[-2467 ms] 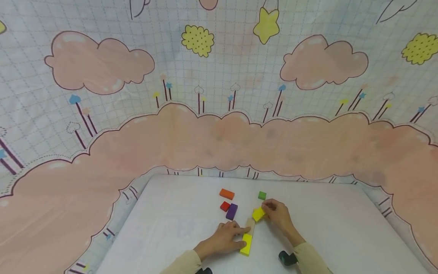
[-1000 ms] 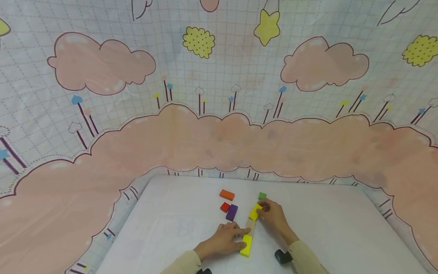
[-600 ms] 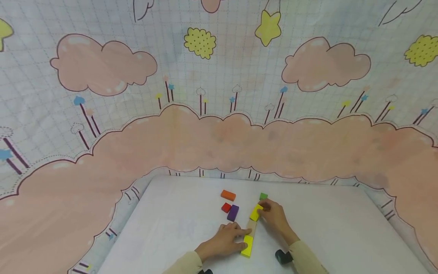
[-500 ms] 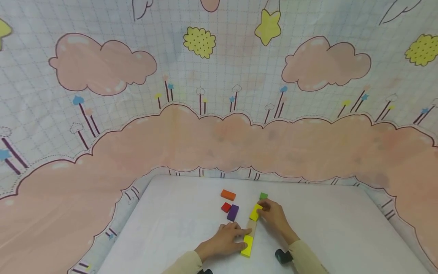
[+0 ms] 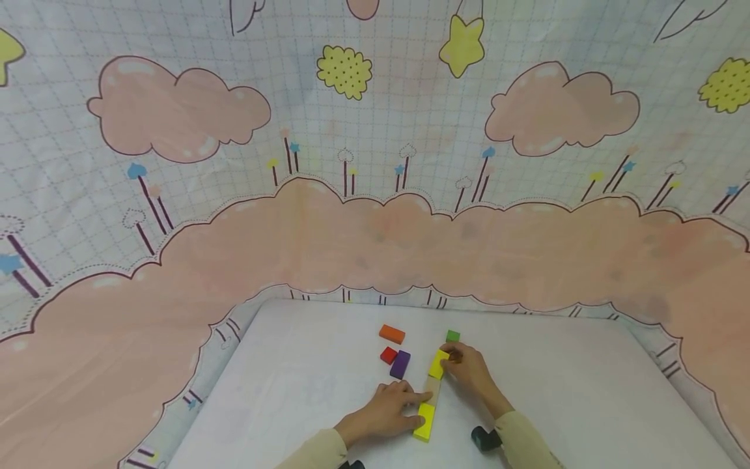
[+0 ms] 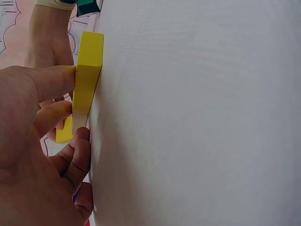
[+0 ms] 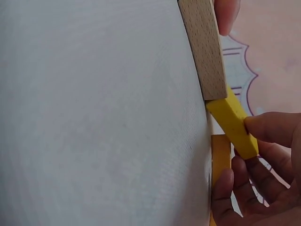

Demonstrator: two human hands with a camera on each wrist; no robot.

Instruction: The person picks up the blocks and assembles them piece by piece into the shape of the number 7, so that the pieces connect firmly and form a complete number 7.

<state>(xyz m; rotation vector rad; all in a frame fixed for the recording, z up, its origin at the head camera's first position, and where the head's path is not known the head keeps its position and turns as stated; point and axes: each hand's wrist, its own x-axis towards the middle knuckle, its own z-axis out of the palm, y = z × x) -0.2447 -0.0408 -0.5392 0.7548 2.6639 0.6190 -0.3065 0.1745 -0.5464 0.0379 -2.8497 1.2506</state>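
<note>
On the white table my left hand (image 5: pixel 387 409) rests its thumb on the near yellow block (image 5: pixel 424 423). Its index finger touches a plain wooden block (image 5: pixel 432 389) that adjoins the yellow one end to end. At the wooden block's far end, my right hand (image 5: pixel 469 368) pinches a second yellow block (image 5: pixel 438 363) between thumb and fingers. The right wrist view shows this yellow block (image 7: pixel 235 125) slanted, one end against the wooden block (image 7: pixel 204 52), the other raised. Below it lies a dark-yellow block (image 7: pixel 220 155), partly hidden by the fingers.
Left of the row lie a purple block (image 5: pixel 400 365), a small red block (image 5: pixel 388 355) and an orange block (image 5: pixel 392 334). A small green block (image 5: pixel 453 336) sits just beyond my right hand. Patterned cloth (image 5: pixel 375 241) surrounds the white table (image 5: pixel 562 378).
Over the earlier frames my right hand shifted left and turned its yellow block into line with the wooden one. In the last second both hands stay nearly still.
</note>
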